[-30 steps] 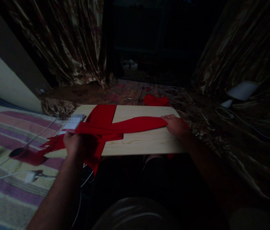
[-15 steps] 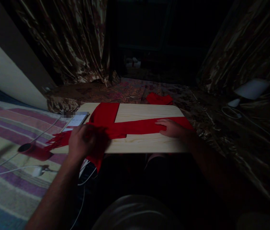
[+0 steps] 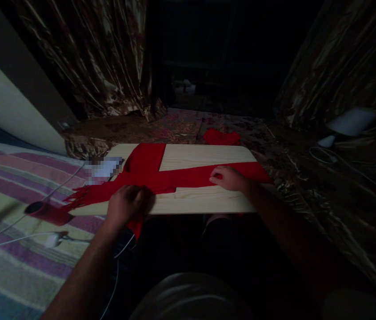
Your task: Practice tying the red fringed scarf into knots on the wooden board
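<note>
A long red scarf [image 3: 191,176] with a fringed left end lies across a pale wooden board [image 3: 204,155]. One strip of it runs to the board's far edge, another reaches the right edge, and a piece hangs over the near edge. At the near left, my left hand [image 3: 125,205] is closed on the scarf, its fingertips partly hidden and slightly blurred. My right hand [image 3: 230,178] rests on the right-hand strip, fingers curled in a pinch at the cloth.
A phone-like flat object [image 3: 106,169], partly pixelated, lies at the board's left edge. A red cylinder [image 3: 50,214] and a white charger [image 3: 52,240] with cables sit on the striped bedding [image 3: 14,262]. Beyond the board are another red cloth [image 3: 221,137] and a white lamp [image 3: 351,122].
My left hand has moved right and nearer to me, uncovering the scarf's fringed part, which now lies flatter. My right hand has shifted slightly left, and its fingers have curled.
</note>
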### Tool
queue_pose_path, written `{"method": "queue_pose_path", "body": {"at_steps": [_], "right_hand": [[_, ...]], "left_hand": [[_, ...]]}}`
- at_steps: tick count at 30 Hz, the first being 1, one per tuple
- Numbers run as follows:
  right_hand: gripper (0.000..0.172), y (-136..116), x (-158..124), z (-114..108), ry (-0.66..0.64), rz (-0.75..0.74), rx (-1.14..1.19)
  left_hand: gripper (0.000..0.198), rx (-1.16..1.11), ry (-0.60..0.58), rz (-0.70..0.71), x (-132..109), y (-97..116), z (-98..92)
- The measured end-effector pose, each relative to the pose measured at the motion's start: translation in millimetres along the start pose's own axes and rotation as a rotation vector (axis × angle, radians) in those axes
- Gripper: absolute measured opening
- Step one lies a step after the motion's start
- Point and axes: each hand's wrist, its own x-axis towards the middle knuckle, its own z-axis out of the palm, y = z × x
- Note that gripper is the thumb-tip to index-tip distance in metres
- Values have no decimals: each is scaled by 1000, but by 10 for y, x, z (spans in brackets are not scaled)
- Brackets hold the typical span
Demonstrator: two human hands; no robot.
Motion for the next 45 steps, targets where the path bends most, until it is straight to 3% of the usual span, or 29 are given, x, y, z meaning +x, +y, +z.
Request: {"method": "queue_pose_path", "body": {"at_steps": [3, 6, 9, 12, 14, 16, 19, 23, 25, 28, 32, 35, 38, 42, 45], "right_hand": [[24, 45, 201, 20, 47, 92, -88], [37, 124, 406, 14, -35, 163, -219], [41, 166, 543, -35, -173, 245, -234], [26, 153, 608, -102, -291, 306, -196], [16, 135, 624, -161, -283, 296, -176], [15, 123, 622, -260, -171, 272, -123], [19, 102, 576, -501, -44, 208, 22], [14, -25, 363, -786, -240, 100, 61], [10, -135, 181, -776, -363, 28, 7], [24, -290, -125, -563, -453, -90, -79], [33, -393, -420, -258, -361, -120, -241], [25, -395, -479, -195, -261, -104, -267], [12, -362, -410, -253, -198, -48, -149], [16, -309, -191, -419, -89, 30, 138], [14, -269, -5, -531, -19, 44, 222]], "left_hand": [[35, -21, 76, 63, 51, 187, -31], [36, 16, 92, 145, 236, 229, -21], [44, 131, -38, 141, 437, 107, 50], [53, 208, -183, 21, 525, -44, 147], [56, 211, -218, -37, 522, -104, 192], [60, 203, -225, -58, 503, -124, 207], [69, 223, -208, -73, 487, -102, 184], [67, 275, -123, 43, 496, 2, 119], [53, 270, -108, 152, 500, 77, 87], [45, 229, -165, 265, 506, 192, 46], [69, 127, -261, 403, 516, 340, 1], [71, 58, -345, 490, 531, 482, -18], [70, 7, -411, 439, 586, 653, 3], [71, -60, -483, 379, 760, 870, 92], [52, -106, -543, 344, 918, 1005, 143]]}}
